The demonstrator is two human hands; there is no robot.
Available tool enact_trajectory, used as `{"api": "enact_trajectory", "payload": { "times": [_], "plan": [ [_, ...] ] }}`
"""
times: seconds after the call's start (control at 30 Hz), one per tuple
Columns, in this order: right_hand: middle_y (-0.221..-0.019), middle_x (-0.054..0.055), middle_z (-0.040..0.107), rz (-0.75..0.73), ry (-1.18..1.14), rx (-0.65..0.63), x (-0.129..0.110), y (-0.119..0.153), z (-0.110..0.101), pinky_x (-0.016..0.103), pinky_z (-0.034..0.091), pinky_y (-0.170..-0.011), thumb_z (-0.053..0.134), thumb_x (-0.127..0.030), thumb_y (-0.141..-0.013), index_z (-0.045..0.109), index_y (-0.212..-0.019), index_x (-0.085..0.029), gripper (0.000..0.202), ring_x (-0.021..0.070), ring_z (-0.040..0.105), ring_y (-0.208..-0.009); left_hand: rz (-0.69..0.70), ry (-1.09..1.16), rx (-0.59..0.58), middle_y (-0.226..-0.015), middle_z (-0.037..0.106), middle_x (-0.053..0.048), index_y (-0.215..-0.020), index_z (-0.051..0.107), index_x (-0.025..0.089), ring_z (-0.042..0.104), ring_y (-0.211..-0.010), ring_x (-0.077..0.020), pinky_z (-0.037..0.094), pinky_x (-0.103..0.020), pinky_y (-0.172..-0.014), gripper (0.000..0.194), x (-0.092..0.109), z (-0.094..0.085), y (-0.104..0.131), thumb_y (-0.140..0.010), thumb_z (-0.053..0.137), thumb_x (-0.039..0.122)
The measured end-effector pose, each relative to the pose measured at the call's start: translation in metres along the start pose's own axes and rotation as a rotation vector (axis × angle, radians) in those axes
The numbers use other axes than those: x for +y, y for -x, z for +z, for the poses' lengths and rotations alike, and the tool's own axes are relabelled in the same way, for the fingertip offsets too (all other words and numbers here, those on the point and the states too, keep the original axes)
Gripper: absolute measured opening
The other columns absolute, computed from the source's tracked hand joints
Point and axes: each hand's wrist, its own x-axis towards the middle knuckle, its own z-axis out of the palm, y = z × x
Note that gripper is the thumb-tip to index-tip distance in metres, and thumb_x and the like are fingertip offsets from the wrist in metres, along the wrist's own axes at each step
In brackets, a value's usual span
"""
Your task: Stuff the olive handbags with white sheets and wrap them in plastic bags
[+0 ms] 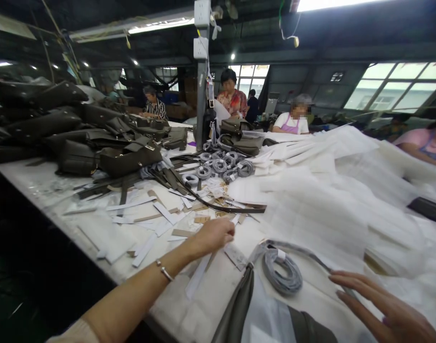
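Observation:
My left hand [215, 234] reaches over the table with its fingers curled closed; what is in them, if anything, is hidden. Just below its fingertips lies a small clear plastic packet [235, 256]. At the lower right, my right hand [389, 305] has long, nearly straight fingers on either side of a dark strap [310, 255]. That strap arches from a dark olive handbag [235, 305], cut off by the bottom edge and partly covered by pale plastic film [268, 312]. Between strap and bag sits a wrapped grey coil [282, 271] with a white band.
Dark handbags [121, 157] are piled at the left. Several wrapped coils [219, 165], loose straps [235, 208] and paper strips [164, 213] lie mid-table by a grey post [202, 95]. White foam sheets [310, 186] cover the right side. Co-workers [292, 123] sit beyond.

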Motion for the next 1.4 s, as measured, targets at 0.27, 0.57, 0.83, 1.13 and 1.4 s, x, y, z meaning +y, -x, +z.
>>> {"api": "enact_trajectory", "payload": {
  "times": [0.27, 0.57, 0.83, 1.13, 1.4],
  "plan": [
    [-0.099, 0.003, 0.077, -0.041, -0.104, -0.036, -0.029, -0.021, -0.003, 0.029, 0.063, -0.076, 0.058, -0.056, -0.086, 0.077, -0.095, -0.032, 0.032, 0.0249, 0.075, -0.085, -0.051, -0.171, -0.086, -0.096, 0.069, -0.011, -0.081, 0.069, 0.016, 0.064, -0.090, -0.0244, 0.049, -0.031, -0.074, 0.015, -0.052, 0.001, 0.029, -0.086, 0.055, 0.013],
    [-0.101, 0.001, 0.077, -0.073, -0.146, -0.191, -0.070, -0.036, -0.017, 0.025, 0.061, -0.076, 0.060, -0.043, -0.089, 0.075, -0.099, -0.033, 0.020, 0.0213, 0.074, -0.089, 0.028, -0.219, -0.113, -0.084, 0.070, -0.014, -0.077, 0.070, 0.013, 0.066, -0.081, -0.0254, 0.050, -0.034, -0.073, 0.018, -0.049, 0.006, 0.018, -0.082, 0.055, 0.006],
    [-0.106, 0.003, 0.074, -0.045, -0.260, -0.259, -0.112, -0.066, -0.014, 0.030, 0.057, -0.085, 0.057, -0.034, -0.091, 0.073, -0.103, -0.031, 0.020, 0.0216, 0.071, -0.096, -0.036, -0.240, -0.032, -0.098, 0.071, -0.010, -0.095, 0.069, 0.019, 0.068, -0.088, -0.0273, 0.050, -0.032, -0.069, 0.019, -0.055, -0.025, 0.032, -0.091, 0.051, 0.019],
    [-0.101, 0.004, 0.073, -0.119, -0.263, -0.450, -0.175, -0.106, -0.001, 0.028, 0.050, -0.084, 0.054, -0.017, -0.086, 0.071, -0.103, -0.027, 0.027, 0.0204, 0.068, -0.095, -0.062, -0.256, -0.088, -0.083, 0.071, -0.014, -0.077, 0.069, 0.014, 0.070, -0.079, -0.0306, 0.052, -0.036, -0.069, 0.023, -0.062, -0.002, 0.045, -0.080, 0.049, 0.003],
    [-0.100, 0.003, 0.073, -0.065, -0.252, -0.473, -0.188, -0.109, -0.002, 0.026, 0.047, -0.084, 0.059, -0.015, -0.081, 0.072, -0.100, -0.027, 0.026, 0.0196, 0.067, -0.096, -0.011, -0.080, -0.043, -0.085, 0.071, -0.008, -0.075, 0.065, 0.018, 0.068, -0.080, -0.0291, 0.052, -0.036, -0.072, 0.023, -0.074, -0.015, 0.031, -0.057, 0.063, 0.005]
  ]
}}
